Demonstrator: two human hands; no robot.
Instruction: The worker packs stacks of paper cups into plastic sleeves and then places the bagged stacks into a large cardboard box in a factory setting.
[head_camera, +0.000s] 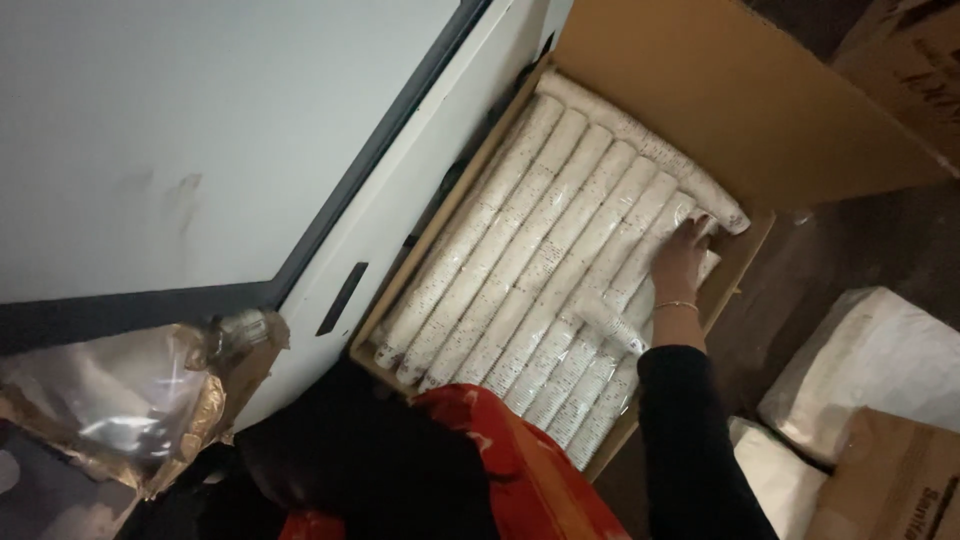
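Open brown cardboard carton (742, 262) packed with long sleeves of stacked white paper cups wrapped in clear plastic (520, 270), the sleeves lying side by side and running diagonally away from the person. The right hand (682, 258), wearing a thin bracelet at the wrist and a black sleeve (690, 440) on the forearm, reaches into the far end of the carton; its fingers (700, 228) are spread and curl over the end of one cup sleeve near the carton's right wall. Whether the grip is fully closed around that sleeve cannot be told from this angle. The left hand does not appear in view.

The raised carton flap (740, 90) stands just beyond the right hand. To the left of the hand, past the rows of cups, a white panel with a dark frame (330, 200) runs alongside the carton. Below the hand and nearer the person lies a red and black garment (480, 470). Far to the left of it sits crumpled clear plastic over torn brown cardboard (130, 400). To the right of the forearm lie white plastic-wrapped bundles (880, 360) and another brown cardboard box (900, 480).
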